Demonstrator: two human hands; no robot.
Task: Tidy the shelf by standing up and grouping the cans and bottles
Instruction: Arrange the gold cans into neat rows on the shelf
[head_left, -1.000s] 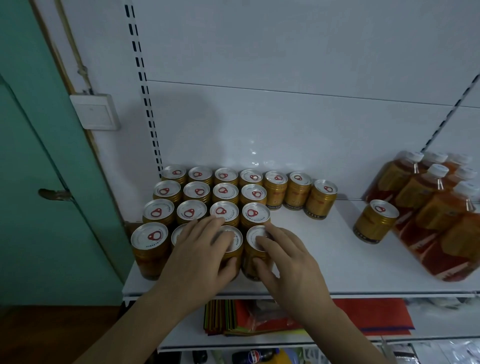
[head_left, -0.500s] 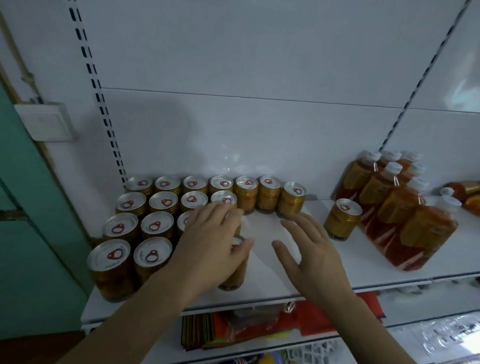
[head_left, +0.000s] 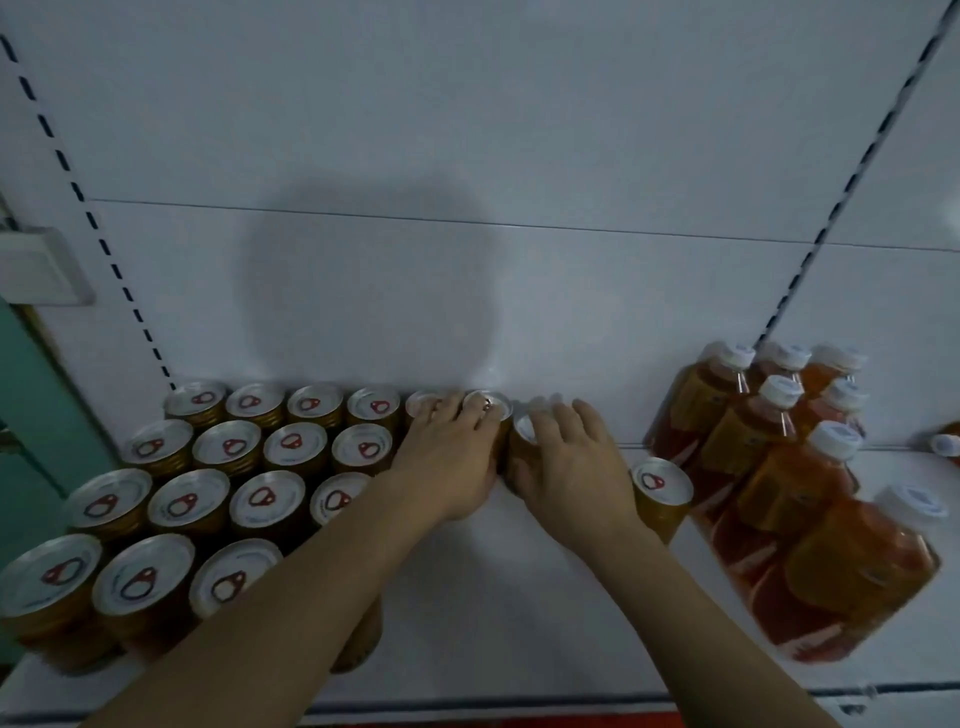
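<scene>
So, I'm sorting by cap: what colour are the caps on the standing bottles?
White caps, on bottles of orange drink; only the head view shows them.

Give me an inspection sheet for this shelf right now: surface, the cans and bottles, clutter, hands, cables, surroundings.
Surface: white shelf, bare between the cans and the bottles.
Cans: gold cans upright in rows at left; one lone can stands apart beside the bottles.
Bottles: orange bottles upright in a group at right; one more bottle lies at the far right edge.
Clutter: nothing seen.
Hands: left hand and right hand each grip a back-row can.
Cables: nothing seen.
Surroundings: white back panel, wall switch, green door at left.
</scene>
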